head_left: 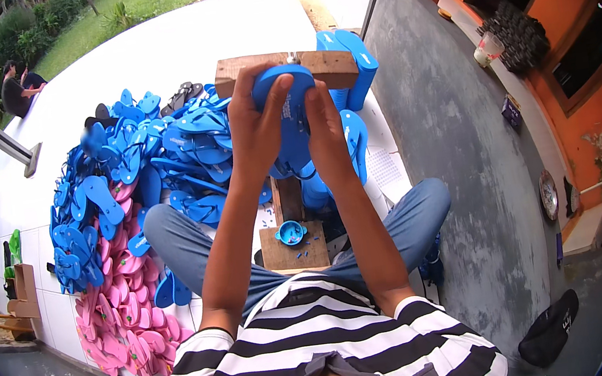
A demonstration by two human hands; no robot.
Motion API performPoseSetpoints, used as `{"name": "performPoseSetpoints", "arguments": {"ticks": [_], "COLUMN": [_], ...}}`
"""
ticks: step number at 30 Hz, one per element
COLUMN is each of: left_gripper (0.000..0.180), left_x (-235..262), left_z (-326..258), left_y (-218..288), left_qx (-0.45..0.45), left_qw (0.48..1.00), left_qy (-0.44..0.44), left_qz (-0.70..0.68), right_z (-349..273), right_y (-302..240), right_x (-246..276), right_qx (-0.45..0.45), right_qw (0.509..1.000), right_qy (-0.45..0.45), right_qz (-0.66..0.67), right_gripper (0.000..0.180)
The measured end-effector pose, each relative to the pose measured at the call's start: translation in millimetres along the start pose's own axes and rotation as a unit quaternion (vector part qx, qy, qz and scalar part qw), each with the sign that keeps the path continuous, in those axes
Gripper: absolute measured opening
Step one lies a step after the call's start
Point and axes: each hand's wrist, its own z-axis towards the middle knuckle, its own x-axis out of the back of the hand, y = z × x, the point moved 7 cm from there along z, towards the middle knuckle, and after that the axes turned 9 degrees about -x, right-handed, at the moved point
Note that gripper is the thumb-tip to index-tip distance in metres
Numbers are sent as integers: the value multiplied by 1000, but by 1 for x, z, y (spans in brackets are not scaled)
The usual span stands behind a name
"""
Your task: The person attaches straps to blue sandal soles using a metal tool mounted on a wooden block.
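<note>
I hold a blue flip-flop sole (284, 84) upright against a wooden block jig (331, 66) in front of me. My left hand (256, 122) grips its left edge with fingers curled over the top. My right hand (325, 128) clasps its right side lower down. Blue straps (290, 166) hang below the sole between my wrists. A wooden post (287, 199) runs down from the jig to a wooden base board (313, 253) between my knees.
A small blue cup (291, 232) stands on the base board. A big heap of blue flip-flops (131, 165) and pink ones (122, 303) lies on the white tiles to my left. Stacked blue soles (360, 58) stand behind the jig. A person (18, 92) sits far left.
</note>
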Motion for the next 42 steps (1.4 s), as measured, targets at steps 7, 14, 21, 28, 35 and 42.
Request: {"name": "performPoseSetpoints", "arguments": {"ticks": [7, 14, 21, 28, 35, 42], "left_gripper": [30, 43, 34, 33, 34, 37], "left_x": [29, 27, 14, 16, 9, 14], "left_z": [-70, -93, -81, -88, -86, -93], "left_y": [41, 41, 40, 53, 54, 43], "left_qx": [-6, -114, -108, -173, -119, -78], "left_qw": [999, 985, 976, 976, 982, 988], "left_qy": [45, -50, -128, -114, -122, -134], "left_qz": [-19, -117, -137, -60, -86, 12], "right_z": [-84, -112, -102, -99, -104, -105], "right_y": [-16, 0, -26, -31, -33, -4], "right_x": [4, 16, 27, 23, 26, 27], "right_qx": [63, 16, 153, 102, 90, 21], "right_qw": [981, 971, 968, 970, 974, 973], "right_qy": [65, -41, 8, -10, 13, -26], "right_qz": [-174, -236, -198, -220, -206, -228], "right_gripper": [30, 29, 36, 41, 36, 42]}}
